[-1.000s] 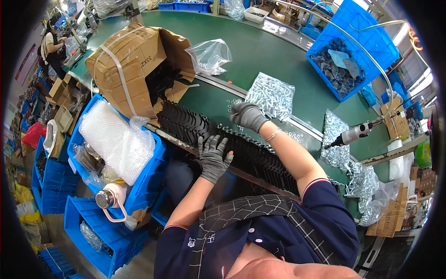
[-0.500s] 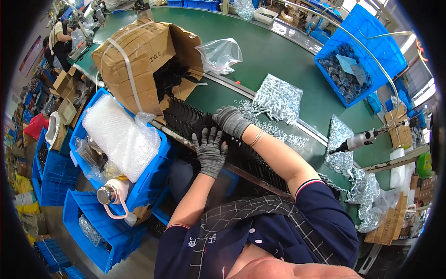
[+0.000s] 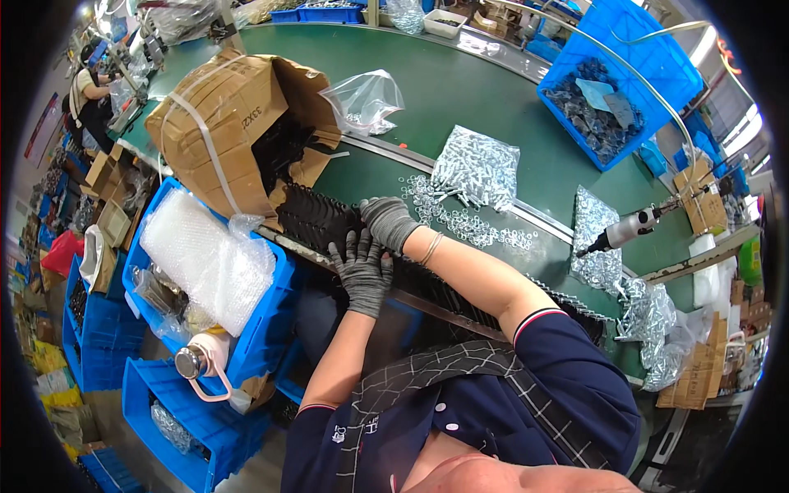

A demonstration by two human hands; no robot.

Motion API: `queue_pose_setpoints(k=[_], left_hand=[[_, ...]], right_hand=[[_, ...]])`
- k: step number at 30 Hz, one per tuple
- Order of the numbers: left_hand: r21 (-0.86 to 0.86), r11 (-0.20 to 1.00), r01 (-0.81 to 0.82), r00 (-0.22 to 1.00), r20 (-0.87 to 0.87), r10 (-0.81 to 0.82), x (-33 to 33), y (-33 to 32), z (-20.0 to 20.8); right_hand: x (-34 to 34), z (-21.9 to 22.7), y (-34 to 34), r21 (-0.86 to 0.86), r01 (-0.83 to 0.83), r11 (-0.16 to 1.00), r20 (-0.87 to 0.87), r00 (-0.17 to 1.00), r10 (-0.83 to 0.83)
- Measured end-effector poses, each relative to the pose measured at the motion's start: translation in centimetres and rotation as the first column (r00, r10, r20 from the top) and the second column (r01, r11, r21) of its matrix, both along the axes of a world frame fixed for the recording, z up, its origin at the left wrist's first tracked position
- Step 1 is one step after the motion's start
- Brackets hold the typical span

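Observation:
My left hand (image 3: pixel 362 275), in a grey knit glove, lies with its fingers spread against the near side of a long row of thin black parts (image 3: pixel 316 215). My right hand (image 3: pixel 389 223), gloved the same way, is bent over the top of this row, its fingers curled onto the black parts and their tips partly hidden. The two hands almost touch. The row runs along the near edge of the green table (image 3: pixel 411 74), passing beneath my right forearm. Small metal rings (image 3: pixel 468 226) lie loose just beyond my right hand, beside a clear bag of metal fasteners (image 3: pixel 477 168).
A tipped cardboard box (image 3: pixel 214 123) holding more black parts stands at the left. Below it, a blue crate (image 3: pixel 283 292) carries bubble wrap (image 3: pixel 209 255) and a bottle (image 3: pixel 215 352). A power screwdriver (image 3: pixel 625 230) hangs at right. A blue bin (image 3: pixel 649 66) sits at the far right.
The whole view has shifted slightly. My right hand has come a little nearer to me along the row of black parts; my left hand stays spread at about the same place.

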State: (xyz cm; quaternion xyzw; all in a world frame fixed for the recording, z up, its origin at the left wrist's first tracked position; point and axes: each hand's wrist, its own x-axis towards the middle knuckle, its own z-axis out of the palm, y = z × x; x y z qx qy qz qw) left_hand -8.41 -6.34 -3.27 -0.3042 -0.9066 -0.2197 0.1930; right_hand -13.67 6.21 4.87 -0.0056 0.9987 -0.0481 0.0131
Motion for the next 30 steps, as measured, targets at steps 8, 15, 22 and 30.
queue_pose_setpoints(k=[8,15,22,30], left_hand=[[0.015,1.0,-0.02,0.997,-0.071,0.021,-0.1,0.1,0.0],[0.044,0.999,-0.021,0.996,-0.086,0.024,0.0,0.3,0.3],[0.034,0.999,-0.013,0.997,-0.082,0.015,-0.1,0.2,0.1],[0.015,1.0,-0.017,0.995,-0.096,0.018,-0.2,0.2,-0.2]], right_hand=[[0.1,0.3,0.3,-0.012,-0.04,0.999,0.038,0.998,0.041],[0.6,1.4,0.1,0.146,-0.084,0.986,0.136,0.989,0.064],[0.5,1.5,-0.2,0.168,-0.039,0.985,0.124,0.992,0.018],[0.6,0.8,-0.1,0.159,-0.014,0.987,0.055,0.998,0.005]])
